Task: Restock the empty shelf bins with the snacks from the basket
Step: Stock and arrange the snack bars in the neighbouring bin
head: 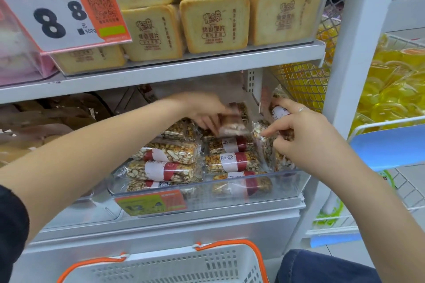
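White and orange-rimmed, the shopping basket sits closest, below the clear shelf bin where both arms reach in. Her left hand curls its fingers round a blurred wrapped nut bar at the back of the bin, while the right hand pinches the end of another wrapped nut bar with more bars bunched under its palm. Just below and in front of both grips, stacked nut bars with red-and-white labels fill the bin, above an orange price tag.

Stacked toast-slice packs above, big price sign leftward.
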Tool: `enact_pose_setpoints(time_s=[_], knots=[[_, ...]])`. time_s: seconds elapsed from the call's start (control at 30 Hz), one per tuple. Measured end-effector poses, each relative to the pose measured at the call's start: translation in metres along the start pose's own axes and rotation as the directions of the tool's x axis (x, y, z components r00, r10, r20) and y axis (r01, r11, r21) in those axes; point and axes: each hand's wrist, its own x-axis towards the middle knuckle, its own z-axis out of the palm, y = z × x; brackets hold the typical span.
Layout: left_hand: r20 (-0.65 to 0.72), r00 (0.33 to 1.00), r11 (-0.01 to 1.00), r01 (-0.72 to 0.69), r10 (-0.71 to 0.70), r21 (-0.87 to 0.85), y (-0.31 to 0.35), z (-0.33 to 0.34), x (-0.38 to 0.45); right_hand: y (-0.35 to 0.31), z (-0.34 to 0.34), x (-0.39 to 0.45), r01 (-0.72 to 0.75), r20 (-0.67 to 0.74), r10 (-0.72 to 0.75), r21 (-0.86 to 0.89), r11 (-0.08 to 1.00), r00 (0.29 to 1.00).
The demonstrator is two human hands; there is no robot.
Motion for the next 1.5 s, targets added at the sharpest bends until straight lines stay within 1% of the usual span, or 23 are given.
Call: enact_pose_setpoints(time_s=[0.03, 0.07, 0.1, 0.13, 0.17, 0.2, 0.27, 0.4, 0.47, 0.53, 0.6, 0.67, 0.77, 0.93, 1.03, 1.13, 1.2, 1.27, 1.3, 1.33, 1.37, 1.43, 1.5], knots=[[-0.055, 0.998, 0.973, -0.012, 0.026, 0.232, -0.003, 0.004, 0.001, 0.0, 0.0, 0.0, 0.005, 0.0, -0.005, 0.0, 1.0, 1.0], [-0.138, 0.985, 0.905, -0.036, 0.104, 0.424, -0.006, 0.005, 0.003, 0.0, 0.0, 0.0, 0.01, 0.002, -0.01, -0.005, 1.0, 1.0], [-0.211, 0.953, 0.839, -0.073, 0.218, 0.54, -0.009, 0.006, 0.005, 0.0, 0.0, -0.001, 0.012, 0.005, -0.012, -0.009, 1.0, 1.0], [-0.223, 0.909, 0.778, -0.152, 0.352, 0.61, -0.011, 0.006, 0.007, 0.001, 0.0, 0.0, 0.011, 0.007, -0.011, -0.01, 1.0, 1.0], [-0.143, 0.881, 0.709, -0.257, 0.452, 0.657, -0.012, 0.007, 0.009, 0.002, 0.001, 0.0, 0.01, 0.008, -0.01, -0.007, 1.0, 1.0], [-0.016, 0.87, 0.641, -0.35, 0.492, 0.684, -0.011, 0.009, 0.012, 0.002, 0.001, 0.0, 0.014, 0.006, -0.014, -0.004, 1.0, 1.0], [0.163, 0.861, 0.541, -0.439, 0.482, 0.717, -0.007, 0.011, 0.019, 0.003, 0.0, -0.001, 0.025, 0.002, -0.025, 0.003, 1.0, 1.0], [0.265, 0.865, 0.443, -0.456, 0.427, 0.772, -0.006, 0.004, 0.024, 0.003, 0.0, -0.002, 0.027, 0.005, -0.027, 0.015, 1.0, 1.0], [0.271, 0.873, 0.468, -0.453, 0.406, 0.759, -0.012, 0.008, 0.023, 0.003, -0.001, -0.001, 0.027, 0.005, -0.027, 0.015, 1.0, 1.0], [0.224, 0.873, 0.516, -0.444, 0.433, 0.732, -0.02, 0.015, 0.022, 0.003, -0.001, -0.002, 0.024, 0.007, -0.024, 0.023, 0.999, 1.0], [0.14, 0.871, 0.559, -0.417, 0.47, 0.717, -0.024, 0.013, 0.018, 0.003, -0.001, -0.003, 0.036, 0.009, -0.036, 0.025, 0.999, 0.999], [0.009, 0.863, 0.602, -0.36, 0.506, 0.712, -0.026, 0.0, 0.013, 0.003, -0.002, -0.002, 0.038, 0.015, -0.038, 0.022, 0.999, 0.999], [-0.124, 0.86, 0.625, -0.253, 0.496, 0.738, -0.029, -0.012, 0.012, 0.004, 0.0, -0.002, 0.035, 0.024, -0.036, 0.017, 0.999, 0.999], [-0.152, 0.869, 0.612, -0.197, 0.47, 0.766, -0.028, 0.015, 0.034, 0.002, 0.001, -0.002, 0.029, -0.001, -0.029, 0.007, 1.0, 1.0], [-0.189, 0.886, 0.655, -0.155, 0.424, 0.74, -0.024, 0.009, 0.035, 0.004, 0.001, -0.001, 0.031, 0.001, -0.031, -0.002, 1.0, 1.0], [-0.202, 0.89, 0.718, -0.177, 0.409, 0.674, -0.025, 0.004, 0.024, 0.004, 0.001, -0.001, 0.04, 0.003, -0.04, 0.0, 0.999, 0.999], [-0.214, 0.869, 0.776, -0.258, 0.447, 0.575, -0.021, 0.007, 0.005, 0.004, 0.001, -0.001, 0.036, -0.004, -0.036, 0.0, 0.999, 0.999], [-0.097, 0.887, 0.834, -0.38, 0.451, 0.399, -0.012, 0.02, -0.018, 0.002, 0.001, 0.0, 0.025, -0.019, -0.025, -0.011, 1.0, 1.0], [-0.025, 0.888, 0.838, -0.424, 0.459, 0.345, -0.007, 0.03, -0.026, 0.0, 0.001, 0.0, 0.013, -0.029, -0.014, -0.02, 1.0, 0.999], [0.005, 0.881, 0.835, -0.451, 0.474, 0.315, -0.003, 0.041, -0.031, -0.001, 0.002, 0.0, 0.0, -0.041, -0.002, -0.033, 0.999, 0.999], [-0.016, 0.869, 0.835, -0.47, 0.494, 0.286, 0.0, 0.052, -0.031, -0.002, 0.002, 0.0, -0.012, -0.052, 0.01, -0.046, 0.999, 0.999], [-0.125, 0.837, 0.836, -0.5, 0.533, 0.225, 0.008, 0.065, -0.026, -0.004, 0.003, -0.001, -0.021, -0.08, 0.017, -0.053, 0.998, 0.997], [-0.175, 0.809, 0.822, -0.52, 0.561, 0.231, 0.015, 0.065, -0.024, -0.004, 0.004, -0.003, -0.018, -0.125, 0.016, -0.018, 1.0, 0.992]])
